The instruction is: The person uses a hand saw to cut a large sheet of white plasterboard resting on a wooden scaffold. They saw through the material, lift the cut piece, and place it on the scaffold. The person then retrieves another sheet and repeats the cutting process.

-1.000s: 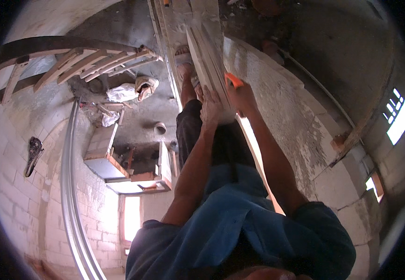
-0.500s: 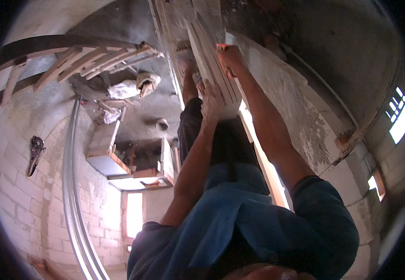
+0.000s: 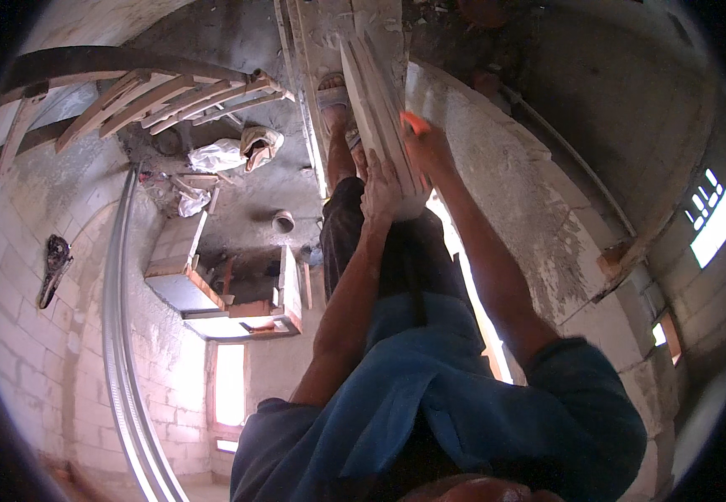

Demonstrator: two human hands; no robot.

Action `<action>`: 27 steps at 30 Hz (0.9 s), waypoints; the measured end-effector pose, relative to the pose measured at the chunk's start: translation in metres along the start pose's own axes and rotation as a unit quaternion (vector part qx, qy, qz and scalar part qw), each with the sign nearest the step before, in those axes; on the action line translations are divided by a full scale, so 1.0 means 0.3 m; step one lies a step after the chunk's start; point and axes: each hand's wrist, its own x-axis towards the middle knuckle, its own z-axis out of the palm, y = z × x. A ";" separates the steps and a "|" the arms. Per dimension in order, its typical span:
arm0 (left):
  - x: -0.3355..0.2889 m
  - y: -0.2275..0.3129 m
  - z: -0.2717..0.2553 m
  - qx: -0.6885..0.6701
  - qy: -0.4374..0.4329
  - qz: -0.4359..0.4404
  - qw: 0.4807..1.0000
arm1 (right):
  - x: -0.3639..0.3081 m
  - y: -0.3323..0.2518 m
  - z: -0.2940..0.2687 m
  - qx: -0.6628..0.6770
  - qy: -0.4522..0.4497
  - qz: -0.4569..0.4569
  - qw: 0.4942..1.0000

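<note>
A long, pale grey block (image 3: 373,105) lies lengthwise in front of me, its near end by my thighs. My left hand (image 3: 381,191) grips its left side near that end, fingers over the top face. At the block's right edge my right hand (image 3: 432,157) is closed round the orange handle (image 3: 415,124) of a tool that looks like a hand saw. Its blade cannot be made out clearly. My sandalled foot (image 3: 333,94) stands just left of the block.
A wooden ladder-like frame (image 3: 154,100) is at the left, with white sacks (image 3: 217,156) below it. Metal profiles (image 3: 120,335) lean by the block wall. A bucket (image 3: 283,222) and a box-like frame (image 3: 242,316) stand nearer. A rough wall (image 3: 497,159) runs along my right.
My right hand has drawn the orange-handled tool back toward me along the block's right edge. My left hand stays on the block. The view has shifted slightly.
</note>
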 end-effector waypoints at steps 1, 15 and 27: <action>0.016 0.025 0.002 0.003 0.000 0.018 1.000 | 0.147 0.067 0.054 -0.046 0.055 -0.006 0.997; -0.041 0.049 -0.026 -0.027 0.015 -0.021 0.999 | -0.737 -0.210 -0.357 0.064 -0.069 0.097 0.991; -0.054 0.074 -0.013 -0.045 -0.048 -0.030 0.997 | 0.404 0.027 0.100 -0.044 0.042 -0.048 0.997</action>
